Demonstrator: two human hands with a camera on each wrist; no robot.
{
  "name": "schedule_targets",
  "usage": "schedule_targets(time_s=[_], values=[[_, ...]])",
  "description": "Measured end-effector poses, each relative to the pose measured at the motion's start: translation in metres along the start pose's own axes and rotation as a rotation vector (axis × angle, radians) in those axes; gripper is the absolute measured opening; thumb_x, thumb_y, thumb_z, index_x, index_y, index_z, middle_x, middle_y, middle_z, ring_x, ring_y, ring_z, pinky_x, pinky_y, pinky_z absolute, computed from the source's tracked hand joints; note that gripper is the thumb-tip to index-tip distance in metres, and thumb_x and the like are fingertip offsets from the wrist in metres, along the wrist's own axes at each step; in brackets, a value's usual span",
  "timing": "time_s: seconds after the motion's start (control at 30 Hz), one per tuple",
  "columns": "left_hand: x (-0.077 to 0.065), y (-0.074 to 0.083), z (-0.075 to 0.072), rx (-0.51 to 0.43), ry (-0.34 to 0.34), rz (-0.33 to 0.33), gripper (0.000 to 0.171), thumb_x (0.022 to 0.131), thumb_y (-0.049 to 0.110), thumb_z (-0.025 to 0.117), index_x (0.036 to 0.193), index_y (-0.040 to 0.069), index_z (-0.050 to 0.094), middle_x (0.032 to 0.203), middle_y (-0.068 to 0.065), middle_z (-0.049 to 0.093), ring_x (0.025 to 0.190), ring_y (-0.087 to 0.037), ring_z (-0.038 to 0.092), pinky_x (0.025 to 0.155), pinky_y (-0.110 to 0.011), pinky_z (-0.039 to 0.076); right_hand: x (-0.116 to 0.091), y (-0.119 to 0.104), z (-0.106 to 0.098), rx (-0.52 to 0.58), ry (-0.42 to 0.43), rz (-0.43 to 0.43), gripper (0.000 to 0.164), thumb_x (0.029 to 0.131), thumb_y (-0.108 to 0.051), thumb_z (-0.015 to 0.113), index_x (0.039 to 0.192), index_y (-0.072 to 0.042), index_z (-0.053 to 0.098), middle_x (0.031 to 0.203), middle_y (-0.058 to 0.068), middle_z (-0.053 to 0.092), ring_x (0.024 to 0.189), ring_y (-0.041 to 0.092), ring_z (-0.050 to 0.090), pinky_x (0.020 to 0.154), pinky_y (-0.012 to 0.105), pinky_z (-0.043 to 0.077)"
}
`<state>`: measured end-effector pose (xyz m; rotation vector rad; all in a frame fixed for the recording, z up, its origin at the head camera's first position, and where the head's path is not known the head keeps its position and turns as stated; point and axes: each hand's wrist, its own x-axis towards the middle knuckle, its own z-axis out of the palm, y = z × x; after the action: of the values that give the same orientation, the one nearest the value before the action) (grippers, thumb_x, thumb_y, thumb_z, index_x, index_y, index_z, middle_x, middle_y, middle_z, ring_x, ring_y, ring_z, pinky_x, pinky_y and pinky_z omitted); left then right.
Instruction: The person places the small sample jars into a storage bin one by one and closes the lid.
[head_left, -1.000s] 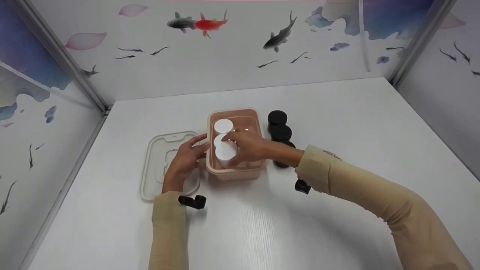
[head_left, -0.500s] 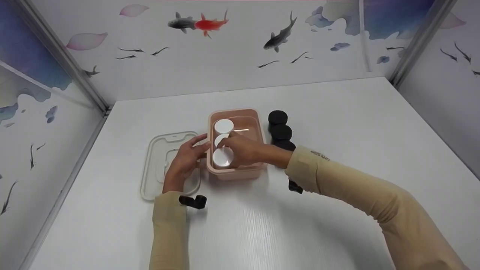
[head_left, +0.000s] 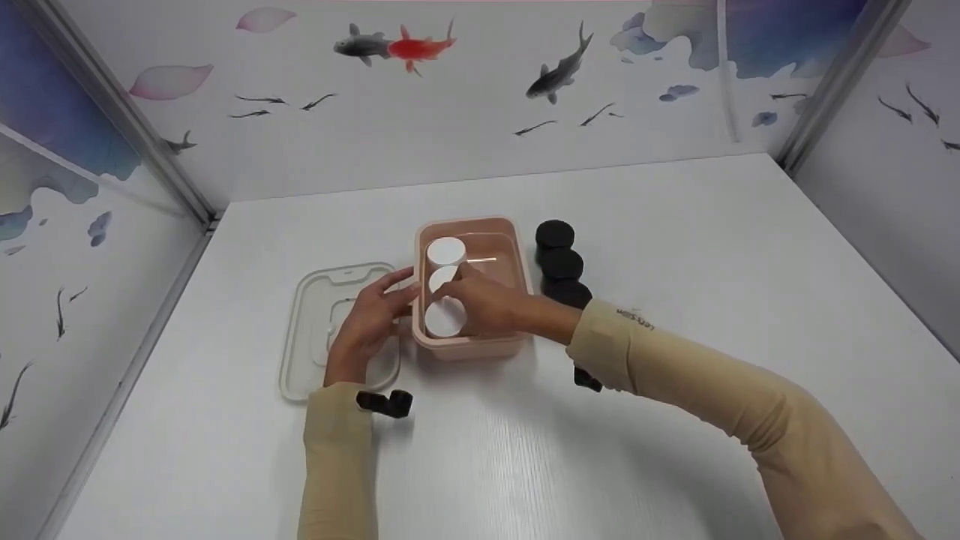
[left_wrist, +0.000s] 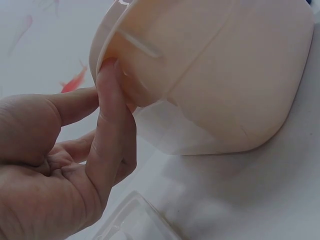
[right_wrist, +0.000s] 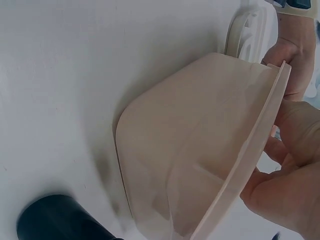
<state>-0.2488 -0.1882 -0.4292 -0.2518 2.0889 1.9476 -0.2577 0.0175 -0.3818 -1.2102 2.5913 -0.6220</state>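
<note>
A pink plastic box [head_left: 481, 225] stands uncovered mid-table, with white round-topped canisters lined up along its left side: a far one [head_left: 447, 251], a middle one [head_left: 442, 279] and a near one [head_left: 445, 318]. My right hand [head_left: 487, 300] reaches over the box's right rim and grips the near canister, index finger bent at its far side; the thumb is mostly hidden. From the left, my left hand [head_left: 367, 319] rests its extended fingertips against the box. In the left wrist view, a fingertip [left_wrist: 109, 65] presses just under the box's rim.
A pale translucent lid [head_left: 300, 345] lies flat beneath and beside the left hand. Close along the box's right side stands a row of black round-topped cylinders [head_left: 562, 264], partly covered by the right forearm. Printed panels [head_left: 480, 142] enclose the back and sides of the white table.
The near canister has gone from tilted and raised to lower and upright at the box's near left corner. My right hand moved down and left with it; my left hand stayed put.
</note>
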Motion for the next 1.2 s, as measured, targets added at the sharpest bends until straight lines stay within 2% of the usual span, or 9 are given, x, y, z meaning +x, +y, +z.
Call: schedule_targets(time_s=[0.13, 0.23, 0.37, 0.47, 0.6, 0.77, 0.93, 1.2], values=[[0.001, 0.0, 0.0, 0.005, 0.003, -0.012, 0.052, 0.101, 0.032, 0.061, 0.15, 0.023, 0.046, 0.134, -0.012, 0.063, 0.108, -0.02, 0.067, 0.077, -0.031, 0.059, -0.001, 0.003, -0.002, 0.001, 0.005, -0.032, 0.05, 0.081, -0.02, 0.085, 0.126, -0.007, 0.068, 0.131, 0.014, 0.063, 0.128, 0.031, 0.047, 0.109, 0.045, 0.041], [0.001, 0.0, 0.0, 0.01, 0.001, -0.015, 0.052, 0.101, 0.032, 0.06, 0.15, 0.023, 0.046, 0.135, -0.012, 0.063, 0.111, -0.021, 0.067, 0.078, -0.031, 0.059, -0.004, 0.005, -0.006, 0.03, -0.01, -0.014, 0.056, 0.077, -0.014, 0.087, 0.128, -0.003, 0.066, 0.128, 0.017, 0.064, 0.122, 0.033, 0.052, 0.102, 0.044, 0.048], [0.001, 0.0, 0.001, 0.019, 0.004, -0.014, 0.051, 0.102, 0.032, 0.06, 0.15, 0.024, 0.046, 0.137, -0.012, 0.062, 0.115, -0.024, 0.066, 0.081, -0.032, 0.058, -0.01, 0.006, -0.017, 0.13, -0.027, 0.048, 0.062, 0.075, -0.009, 0.088, 0.132, 0.0, 0.063, 0.128, 0.022, 0.062, 0.116, 0.035, 0.059, 0.093, 0.039, 0.055], [0.001, 0.0, 0.002, 0.03, 0.012, -0.023, 0.052, 0.101, 0.033, 0.06, 0.15, 0.024, 0.046, 0.138, -0.01, 0.061, 0.119, -0.025, 0.064, 0.083, -0.032, 0.058, -0.018, 0.007, -0.027, 0.219, -0.006, 0.052, 0.058, 0.077, -0.007, 0.086, 0.13, 0.002, 0.063, 0.133, 0.022, 0.058, 0.119, 0.038, 0.059, 0.093, 0.038, 0.057], [0.001, 0.001, 0.002, 0.029, 0.022, -0.036, 0.052, 0.101, 0.034, 0.061, 0.15, 0.025, 0.046, 0.139, -0.009, 0.061, 0.121, -0.025, 0.063, 0.085, -0.032, 0.057, -0.032, 0.007, -0.041, 0.344, 0.042, 0.036, 0.049, 0.082, -0.004, 0.082, 0.127, 0.001, 0.064, 0.138, 0.018, 0.054, 0.123, 0.039, 0.057, 0.097, 0.041, 0.056], [0.001, 0.001, 0.002, 0.024, 0.023, -0.03, 0.051, 0.101, 0.033, 0.061, 0.149, 0.025, 0.047, 0.138, -0.008, 0.061, 0.12, -0.025, 0.063, 0.085, -0.032, 0.057, -0.05, 0.008, -0.054, 0.445, 0.118, 0.065, 0.046, 0.085, -0.007, 0.08, 0.128, -0.006, 0.064, 0.132, 0.01, 0.058, 0.124, 0.028, 0.057, 0.102, 0.04, 0.053], [0.0, 0.0, 0.002, 0.04, 0.03, -0.029, 0.051, 0.101, 0.034, 0.061, 0.149, 0.025, 0.047, 0.136, -0.007, 0.062, 0.119, -0.024, 0.064, 0.084, -0.033, 0.058, -0.069, 0.013, -0.06, 0.451, 0.212, 0.078, 0.045, 0.086, -0.009, 0.079, 0.128, -0.007, 0.064, 0.128, 0.009, 0.06, 0.122, 0.023, 0.059, 0.1, 0.037, 0.054], [-0.001, 0.001, 0.003, 0.046, 0.031, -0.023, 0.052, 0.101, 0.034, 0.061, 0.149, 0.025, 0.047, 0.136, -0.008, 0.062, 0.119, -0.024, 0.064, 0.084, -0.033, 0.058, -0.101, 0.028, -0.059, 0.457, 0.34, 0.082, 0.043, 0.085, -0.008, 0.079, 0.126, -0.006, 0.065, 0.129, 0.011, 0.06, 0.118, 0.03, 0.064, 0.098, 0.039, 0.055]])
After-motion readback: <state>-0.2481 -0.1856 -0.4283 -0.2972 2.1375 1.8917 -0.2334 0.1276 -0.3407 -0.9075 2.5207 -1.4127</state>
